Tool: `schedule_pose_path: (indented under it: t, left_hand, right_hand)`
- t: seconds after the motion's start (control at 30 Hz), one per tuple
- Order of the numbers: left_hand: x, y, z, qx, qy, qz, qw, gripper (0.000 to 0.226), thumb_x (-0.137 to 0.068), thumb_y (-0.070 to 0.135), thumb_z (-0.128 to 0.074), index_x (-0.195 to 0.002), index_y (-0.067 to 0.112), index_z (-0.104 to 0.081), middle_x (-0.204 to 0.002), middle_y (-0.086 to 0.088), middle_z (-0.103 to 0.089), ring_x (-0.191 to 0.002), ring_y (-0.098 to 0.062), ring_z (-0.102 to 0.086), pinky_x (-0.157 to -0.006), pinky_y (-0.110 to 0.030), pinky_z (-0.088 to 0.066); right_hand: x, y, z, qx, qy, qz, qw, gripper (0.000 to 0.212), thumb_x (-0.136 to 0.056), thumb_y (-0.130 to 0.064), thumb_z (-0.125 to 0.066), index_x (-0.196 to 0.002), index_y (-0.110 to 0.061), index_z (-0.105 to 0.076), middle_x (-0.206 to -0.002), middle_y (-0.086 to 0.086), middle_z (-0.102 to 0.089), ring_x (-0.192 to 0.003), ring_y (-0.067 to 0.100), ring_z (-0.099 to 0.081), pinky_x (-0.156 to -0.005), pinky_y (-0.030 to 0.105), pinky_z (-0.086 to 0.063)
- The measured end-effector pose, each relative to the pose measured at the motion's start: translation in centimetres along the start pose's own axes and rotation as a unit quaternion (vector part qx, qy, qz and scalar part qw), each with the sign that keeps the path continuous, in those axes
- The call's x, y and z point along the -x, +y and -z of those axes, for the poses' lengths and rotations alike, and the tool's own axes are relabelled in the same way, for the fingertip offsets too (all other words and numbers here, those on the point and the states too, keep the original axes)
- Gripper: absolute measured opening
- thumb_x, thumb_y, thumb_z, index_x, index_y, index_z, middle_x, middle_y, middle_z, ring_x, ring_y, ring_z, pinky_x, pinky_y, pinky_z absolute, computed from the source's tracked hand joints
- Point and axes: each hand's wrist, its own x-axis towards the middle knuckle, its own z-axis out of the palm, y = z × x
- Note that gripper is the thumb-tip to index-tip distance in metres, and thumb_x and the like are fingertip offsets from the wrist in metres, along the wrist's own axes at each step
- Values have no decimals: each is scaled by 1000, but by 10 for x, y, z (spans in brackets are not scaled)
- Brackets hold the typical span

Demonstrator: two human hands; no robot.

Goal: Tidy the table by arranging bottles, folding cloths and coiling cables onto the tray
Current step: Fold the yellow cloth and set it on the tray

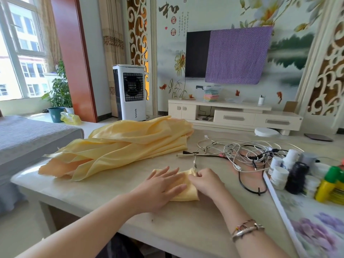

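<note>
At the left of your table, a loose heap of yellow cloths lies rumpled, stretching from the left edge toward the far side; it is not folded. Just in front of it, nearer to you, sits a small folded yellow cloth, flat on the tabletop and apart from the heap.

Your left hand lies palm-down on that small cloth, fingers spread wide and flat, pressing rather than gripping. Your right hand rests on the cloth's right side, touching your left fingertips; its fingers are curled in and pinch the cloth's upper right corner. A bracelet circles your right wrist.

Further right, a tangle of white and black cables sprawls uncoiled on the table, one black loop trailing toward you beside the tray's edge. At the far right, the flowered tray holds a cluster of bottles at its far end: white-capped bottles, a black bottle and a yellow bottle with a green cap, standing close together. The tray's near part carries no cloth or cable.
</note>
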Motion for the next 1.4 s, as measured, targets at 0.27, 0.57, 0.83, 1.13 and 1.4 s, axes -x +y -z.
schedule_pose_path:
  t: [0.27, 0.57, 0.83, 1.13, 1.4]
  left_hand:
    - [-8, 84, 23, 249, 114, -98, 957, 49, -91, 14, -58, -132, 37, -43, -119, 16, -58, -109, 0, -54, -95, -24, -45]
    - [-40, 217, 38, 661, 12, 10, 750, 30, -96, 3, -34, -99, 19, -59, -81, -1, -72, -79, -16, -66, -73, -32, -53]
    - [-99, 328, -16, 700, -120, 46, 703, 23, -96, 7, -36, -101, 11, -59, -79, -5, -71, -74, -17, -65, -65, -29, -51]
    - [-144, 407, -97, 603, -163, 68, 778, 33, -94, 2, -48, -126, 9, -49, -114, -11, -59, -98, -25, -61, -62, -31, -59]
    - [-145, 418, -124, 528, -156, 53, 833, 23, -90, -2, -50, -104, 10, -64, -92, -12, -67, -81, -24, -68, -70, -40, -61]
  right_hand:
    - [34, -7, 81, -442, -63, 24, 894, 23, -95, -25, -53, -73, -18, -53, -59, 0, -57, -51, 11, -52, -52, 24, -32]
    - [72, 71, 198, -324, 167, 48, 930, 30, -89, -36, -59, -105, -11, -58, -96, 3, -66, -86, 17, -57, -73, 32, -42]
    - [102, 190, 266, -281, 213, -89, 931, 28, -86, -14, -63, -114, -20, -58, -97, 7, -66, -78, 21, -61, -69, 30, -45]
    - [113, 293, 321, -77, 262, -220, 937, 34, -87, -6, -56, -120, -13, -51, -89, 5, -52, -67, 17, -49, -54, 26, -35]
    - [123, 314, 309, 78, 216, -271, 935, 40, -87, -6, -47, -126, -14, -43, -121, 12, -54, -98, 25, -51, -70, 25, -37]
